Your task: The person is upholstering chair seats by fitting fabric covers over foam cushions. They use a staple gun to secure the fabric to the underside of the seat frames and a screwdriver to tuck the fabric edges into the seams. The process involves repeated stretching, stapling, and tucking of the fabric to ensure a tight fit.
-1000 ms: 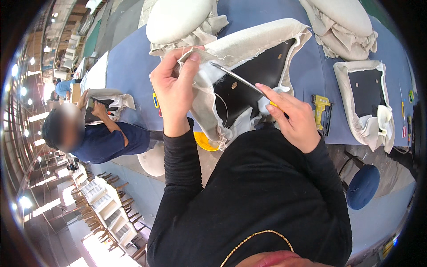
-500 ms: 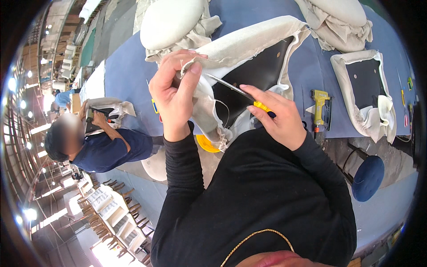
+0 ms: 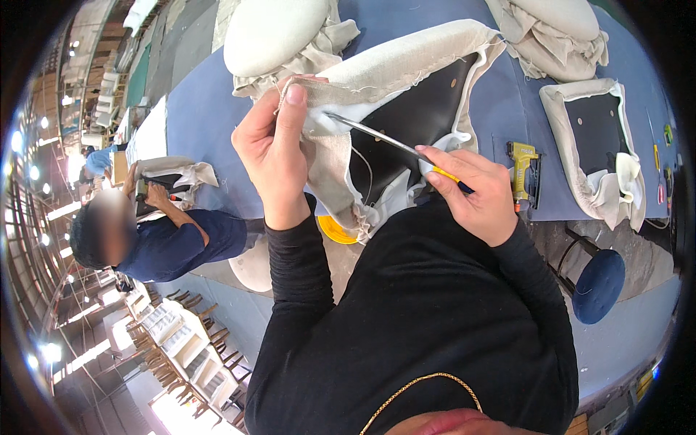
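A seat cushion with a black underside [image 3: 406, 116] lies bottom up before me, its beige fabric cover [image 3: 391, 65] folded up round the edges. My left hand [image 3: 279, 145] is closed on the fabric at the near left corner, thumb on top. In my right hand [image 3: 478, 192] is a screwdriver [image 3: 384, 137] with a yellow and dark handle. Its long metal shaft points left, and the tip rests at the white padding [image 3: 326, 122] beside my left fingers. A loose thread curls over the cover below the shaft.
To the right on the blue table [image 3: 217, 109] lie a yellow staple gun [image 3: 523, 174] and another upturned cushion [image 3: 562, 134]. Padded cushions [image 3: 272, 36] stand at the back. A yellow bowl [image 3: 335, 230] and blue stool [image 3: 599, 286] are below the table edge. A co-worker [image 3: 174, 239] works at left.
My right hand has moved slightly right and down, drawing the screwdriver with it and turning its handle. My left hand has shifted a little left, still pinching the fabric.
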Demonstrator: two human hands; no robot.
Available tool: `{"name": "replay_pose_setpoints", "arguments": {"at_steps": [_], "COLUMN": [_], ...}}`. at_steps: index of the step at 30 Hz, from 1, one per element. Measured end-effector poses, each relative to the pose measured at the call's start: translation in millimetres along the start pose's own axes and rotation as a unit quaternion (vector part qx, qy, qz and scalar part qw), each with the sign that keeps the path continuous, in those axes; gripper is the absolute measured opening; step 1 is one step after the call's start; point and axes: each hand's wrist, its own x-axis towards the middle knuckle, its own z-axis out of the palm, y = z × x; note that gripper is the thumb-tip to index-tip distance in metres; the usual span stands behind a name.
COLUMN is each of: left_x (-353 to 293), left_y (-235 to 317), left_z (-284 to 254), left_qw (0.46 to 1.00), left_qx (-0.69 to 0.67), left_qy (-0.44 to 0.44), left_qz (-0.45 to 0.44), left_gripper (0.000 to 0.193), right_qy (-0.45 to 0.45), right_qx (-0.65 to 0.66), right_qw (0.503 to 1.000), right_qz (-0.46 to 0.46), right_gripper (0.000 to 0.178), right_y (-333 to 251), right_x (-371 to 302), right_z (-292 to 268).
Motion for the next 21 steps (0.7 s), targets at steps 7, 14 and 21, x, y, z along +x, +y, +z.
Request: {"name": "replay_pose_setpoints", "arguments": {"at_steps": [7, 14, 21], "left_x": [2, -3, -43], "left_y": [0, 5, 18], "left_z": [-4, -5, 16], "left_qw": [0.991, 0.944, 0.934], "left_qx": [0.048, -0.036, -0.060], "left_qy": [-0.067, -0.237, -0.352], "left_qz": [0.107, 0.225, 0.003], "left_gripper": [0.017, 0.059, 0.107], "right_qy": [-0.015, -0.044, -0.071], "right_qx": [0.009, -0.053, -0.160], "right_qw": [1.000, 0.998, 0.985], "right_qz": [0.007, -0.011, 0.007], "right_gripper": [0.032, 0.038, 0.033], "right_y": [-6, -20, -57], "right_x": [9, -15, -62], "right_z": [2, -53, -113]}}
